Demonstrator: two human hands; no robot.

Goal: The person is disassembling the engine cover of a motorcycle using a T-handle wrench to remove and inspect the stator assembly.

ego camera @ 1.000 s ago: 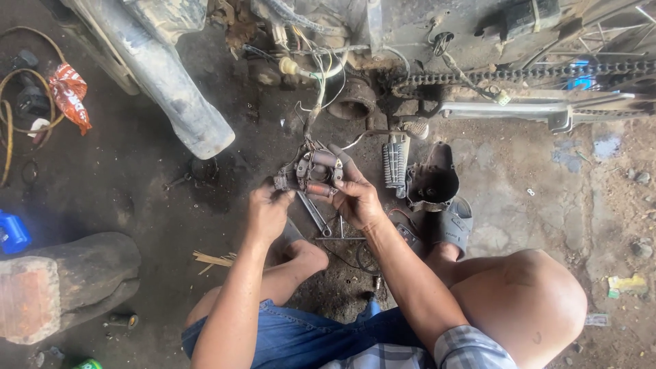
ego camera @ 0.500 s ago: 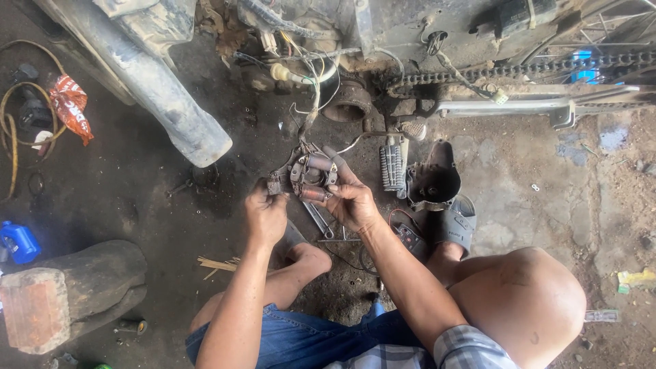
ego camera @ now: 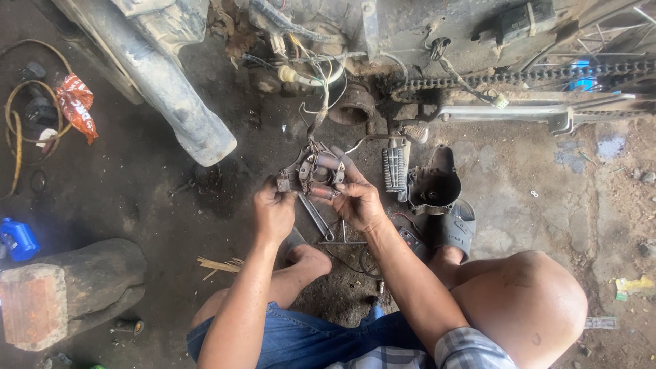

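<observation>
Both hands grip a grimy metal coil plate with copper windings [ego camera: 313, 172], held above the oily floor [ego camera: 171, 205] below the motorcycle's engine. Left hand [ego camera: 274, 212] closed on its left edge; right hand [ego camera: 359, 201] closed on its right side. Wires run up from it. Red crumpled wrapper [ego camera: 75, 104] far left; blue plastic bottle [ego camera: 18, 239] at left edge.

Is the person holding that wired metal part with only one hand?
No. Both the left hand and the right hand grasp the wired metal part, one on each side of it.
</observation>
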